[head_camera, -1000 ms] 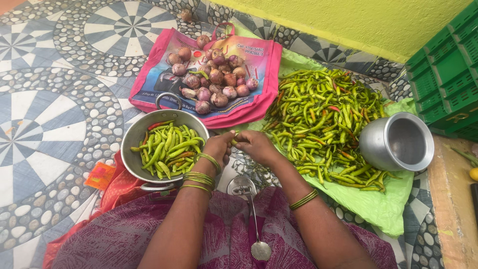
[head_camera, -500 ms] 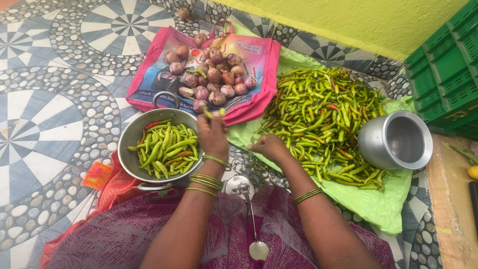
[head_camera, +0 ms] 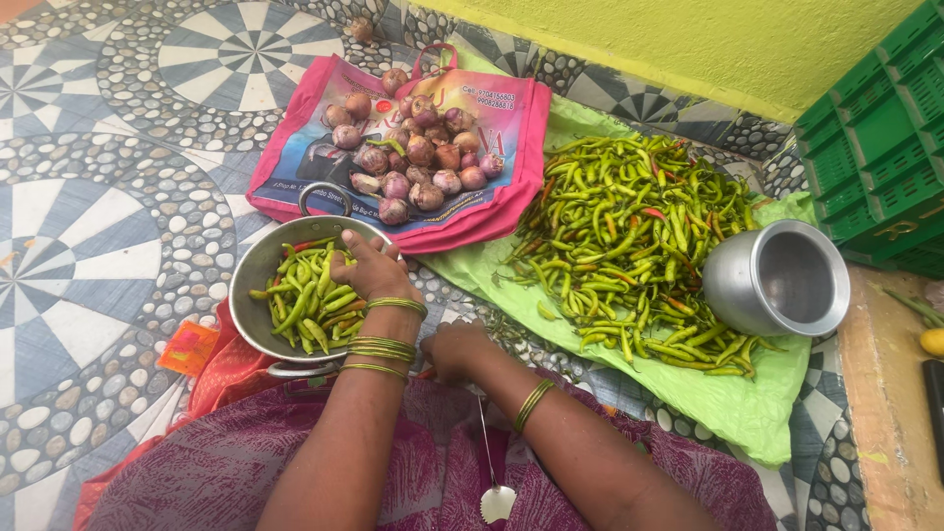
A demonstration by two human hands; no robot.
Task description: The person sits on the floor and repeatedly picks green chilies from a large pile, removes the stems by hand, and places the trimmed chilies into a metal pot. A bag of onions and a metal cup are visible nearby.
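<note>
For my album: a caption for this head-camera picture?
Left hand over a bowl of green chillies, right hand nearby.

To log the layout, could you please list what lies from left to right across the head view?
Metal bowl of chillies → left hand → right hand → chilli pile → steel pot → green crate.

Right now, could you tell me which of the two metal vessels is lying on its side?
The metal pot right of the chilli heap lies tipped, mouth sideways and empty. The metal bowl under the left hand sits upright, holding chillies.
</note>
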